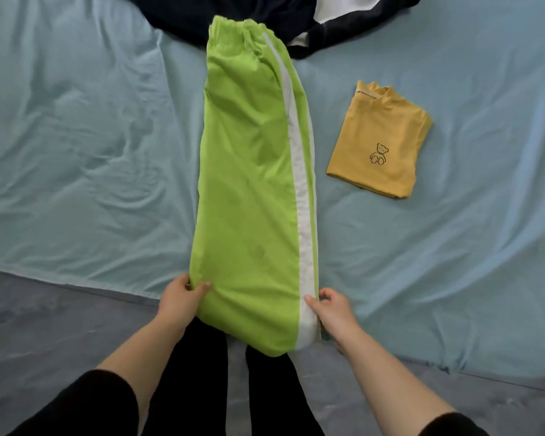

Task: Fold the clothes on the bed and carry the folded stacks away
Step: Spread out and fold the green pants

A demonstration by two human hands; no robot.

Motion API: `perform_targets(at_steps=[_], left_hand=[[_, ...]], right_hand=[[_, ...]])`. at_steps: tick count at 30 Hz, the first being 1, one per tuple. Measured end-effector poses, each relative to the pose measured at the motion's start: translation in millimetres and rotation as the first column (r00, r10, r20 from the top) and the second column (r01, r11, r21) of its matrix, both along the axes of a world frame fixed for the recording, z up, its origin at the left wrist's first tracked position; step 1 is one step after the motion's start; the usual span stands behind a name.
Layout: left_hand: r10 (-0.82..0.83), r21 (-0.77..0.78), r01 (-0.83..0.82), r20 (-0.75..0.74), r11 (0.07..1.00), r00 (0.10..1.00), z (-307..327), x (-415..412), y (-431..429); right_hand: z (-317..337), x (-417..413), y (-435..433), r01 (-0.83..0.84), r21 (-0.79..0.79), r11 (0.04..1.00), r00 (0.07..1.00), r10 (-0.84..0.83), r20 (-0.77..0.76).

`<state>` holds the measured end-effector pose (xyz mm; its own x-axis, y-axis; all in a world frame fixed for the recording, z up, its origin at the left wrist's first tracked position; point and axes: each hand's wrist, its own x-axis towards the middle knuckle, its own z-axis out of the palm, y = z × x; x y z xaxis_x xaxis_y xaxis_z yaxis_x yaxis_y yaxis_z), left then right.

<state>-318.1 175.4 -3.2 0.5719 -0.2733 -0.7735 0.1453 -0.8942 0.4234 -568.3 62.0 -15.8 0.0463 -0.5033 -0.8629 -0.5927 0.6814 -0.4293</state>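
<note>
The green trousers, folded in half lengthwise with a white stripe along the right side, lie in the middle of the bed. The waistband is at 12 o'clock, and the leg end at 6 o'clock hangs over the bed's edge. The left hand pinches the left edge near the leg end, with the thumb on top of the cloth and the fingers under it. The right hand grips the right edge at the stripe, thumb on top and fingers curled beside it. A folded yellow shirt with a small bear drawing lies at 3 o'clock from the trousers, apart from them. A dark garment lies unfolded at 12 o'clock, partly under the waistband.
</note>
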Motion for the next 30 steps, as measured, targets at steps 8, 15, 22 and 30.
perform_targets(at_steps=[8, 15, 22, 30], left_hand=[[0.146, -0.219, -0.148, -0.025, 0.964, 0.989, -3, 56, -99], [0.35, -0.406, -0.424, -0.246, 0.809, 0.904, -4, 84, -158], [0.403, -0.308, -0.485, -0.293, 0.819, 0.867, -7, 99, -131], [0.146, -0.404, -0.223, -0.211, 0.887, 0.966, -10, 117, -198]], right_hand=[[-7, 86, -113, 0.113, -0.251, 0.961, 0.991, -0.092, 0.094], [-21, 134, -175, -0.002, -0.483, 0.876, 1.0, 0.009, 0.012], [-22, 103, -187, 0.099, -0.391, 0.915, 0.991, -0.128, -0.047], [-6, 153, -231, -0.336, -0.659, 0.673, 0.942, 0.226, -0.249]])
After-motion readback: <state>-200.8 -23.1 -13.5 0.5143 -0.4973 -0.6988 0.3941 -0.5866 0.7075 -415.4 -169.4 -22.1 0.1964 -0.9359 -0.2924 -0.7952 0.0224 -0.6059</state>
